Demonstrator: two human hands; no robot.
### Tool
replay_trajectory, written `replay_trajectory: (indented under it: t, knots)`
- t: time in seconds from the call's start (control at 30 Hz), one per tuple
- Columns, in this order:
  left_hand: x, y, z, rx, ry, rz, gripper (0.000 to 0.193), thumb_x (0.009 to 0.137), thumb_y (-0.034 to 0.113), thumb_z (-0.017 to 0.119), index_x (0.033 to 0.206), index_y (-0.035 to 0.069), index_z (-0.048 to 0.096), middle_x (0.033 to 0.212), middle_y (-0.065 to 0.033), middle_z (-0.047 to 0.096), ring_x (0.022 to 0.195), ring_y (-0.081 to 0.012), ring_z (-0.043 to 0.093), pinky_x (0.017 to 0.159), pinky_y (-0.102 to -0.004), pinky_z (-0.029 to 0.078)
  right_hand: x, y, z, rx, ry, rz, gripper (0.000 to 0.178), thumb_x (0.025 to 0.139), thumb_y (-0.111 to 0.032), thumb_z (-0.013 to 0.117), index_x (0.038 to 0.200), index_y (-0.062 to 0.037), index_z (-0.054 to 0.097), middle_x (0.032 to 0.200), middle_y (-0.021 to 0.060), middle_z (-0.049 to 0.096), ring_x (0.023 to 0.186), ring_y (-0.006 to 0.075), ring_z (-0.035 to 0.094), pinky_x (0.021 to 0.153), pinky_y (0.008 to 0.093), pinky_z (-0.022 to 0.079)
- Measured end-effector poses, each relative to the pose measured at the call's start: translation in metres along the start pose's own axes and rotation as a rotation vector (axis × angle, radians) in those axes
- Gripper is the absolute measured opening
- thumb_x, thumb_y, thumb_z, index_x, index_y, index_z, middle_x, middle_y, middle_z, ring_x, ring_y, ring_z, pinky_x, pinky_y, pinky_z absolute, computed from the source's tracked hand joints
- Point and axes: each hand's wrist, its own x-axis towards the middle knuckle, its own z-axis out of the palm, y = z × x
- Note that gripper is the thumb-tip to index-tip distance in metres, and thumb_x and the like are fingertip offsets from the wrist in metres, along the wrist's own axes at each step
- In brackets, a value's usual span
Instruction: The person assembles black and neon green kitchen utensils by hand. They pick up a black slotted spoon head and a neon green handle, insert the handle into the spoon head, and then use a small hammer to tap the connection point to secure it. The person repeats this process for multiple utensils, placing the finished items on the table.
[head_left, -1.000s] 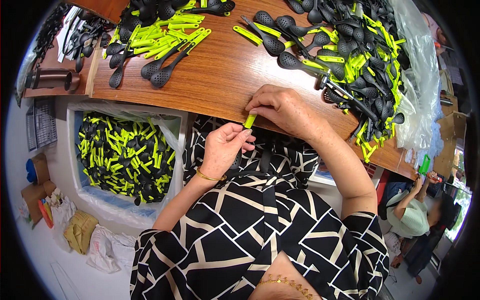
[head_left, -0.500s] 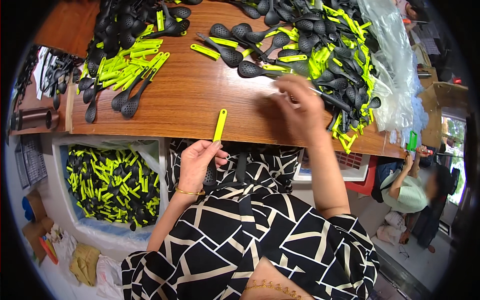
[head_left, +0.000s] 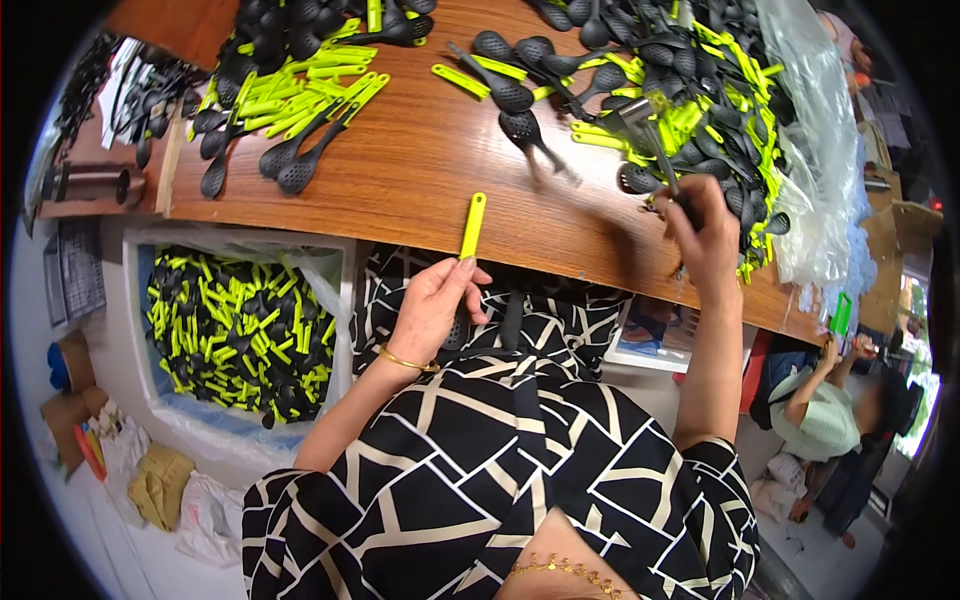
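My left hand (head_left: 432,308) is closed on a black perforated spoon (head_left: 474,222) near the table's front edge. Its lime-green handle points up over the wood, while its dark head hangs below my fingers against the patterned clothing. Farther right, my right hand (head_left: 708,232) grips a hammer (head_left: 662,150) by its dark handle. The hammer's metal head is raised over the right-hand pile, slightly blurred. Left of it lies another perforated spoon (head_left: 520,130), its handle end smeared by motion.
Spoons and green handle pieces pile up at right (head_left: 690,120) and far left (head_left: 300,100). Clear plastic sheeting (head_left: 795,200) borders the right pile. A lined bin (head_left: 345,300) full of green-and-black pieces stands below the table, left. Another person (head_left: 815,415) sits at far right.
My right hand has moved right and now holds the hammer, which lay by the pile before. The loose spoon near it has turned. My left hand still holds its spoon.
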Motion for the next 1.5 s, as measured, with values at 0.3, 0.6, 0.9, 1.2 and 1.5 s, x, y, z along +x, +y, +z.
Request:
replay_trajectory:
  t: [0.3, 0.6, 0.9, 1.2, 1.5]
  knots:
    - [-0.007, 0.004, 0.005, -0.018, -0.032, 0.002, 0.028, 0.112, 0.021, 0.054, 0.116, -0.003, 0.066, 0.080, 0.0001, 0.056, 0.075, -0.0104, 0.056, 0.073, -0.0242, 0.049, -0.048, -0.046, 0.041, -0.133, -0.235, -0.583, 0.056, 0.083, 0.004, 0.075, 0.137, -0.0122, 0.070, 0.100, 0.0097, 0.072, 0.080, 0.0281, 0.068, 0.069, 0.0361, 0.057]
    - [-0.005, 0.002, 0.004, -0.173, 0.010, -0.078, 0.028, 0.111, 0.021, 0.058, 0.121, -0.004, 0.066, 0.082, -0.0019, 0.062, 0.074, -0.0115, 0.062, 0.072, -0.0248, 0.053, -0.050, -0.042, 0.066, -0.113, -0.218, -0.529, 0.056, 0.089, -0.005, 0.072, 0.140, -0.0257, 0.069, 0.089, 0.0059, 0.069, 0.076, 0.0246, 0.070, 0.064, 0.0380, 0.058]
    - [-0.008, 0.004, -0.013, -0.614, -0.137, -0.235, 0.034, 0.110, 0.019, 0.058, 0.134, -0.004, 0.061, 0.093, -0.0021, 0.062, 0.086, -0.0135, 0.061, 0.082, -0.0281, 0.053, -0.050, -0.031, 0.074, -0.116, -0.377, -0.305, 0.051, 0.093, -0.009, 0.073, 0.141, -0.0230, 0.068, 0.090, 0.0091, 0.069, 0.081, 0.0285, 0.070, 0.069, 0.0402, 0.058]
    - [-0.002, -0.005, -0.006, -0.085, 0.122, 0.012, 0.017, 0.100, 0.009, 0.072, 0.115, 0.001, 0.070, 0.103, -0.0057, 0.074, 0.079, -0.0144, 0.072, 0.077, -0.0274, 0.059, -0.053, -0.050, 0.067, -0.087, -0.174, -0.499, 0.049, 0.092, -0.008, 0.073, 0.139, -0.0207, 0.070, 0.092, 0.0089, 0.069, 0.082, 0.0265, 0.070, 0.070, 0.0382, 0.058]
    - [-0.004, -0.009, -0.001, -0.082, 0.121, 0.148, 0.021, 0.102, 0.015, 0.072, 0.115, -0.002, 0.070, 0.099, -0.0057, 0.071, 0.071, -0.0105, 0.063, 0.074, -0.0238, 0.053, -0.045, -0.030, 0.067, -0.229, -0.368, -0.329, 0.046, 0.097, -0.008, 0.068, 0.142, -0.0201, 0.066, 0.093, 0.0125, 0.067, 0.083, 0.0333, 0.069, 0.072, 0.0438, 0.057]
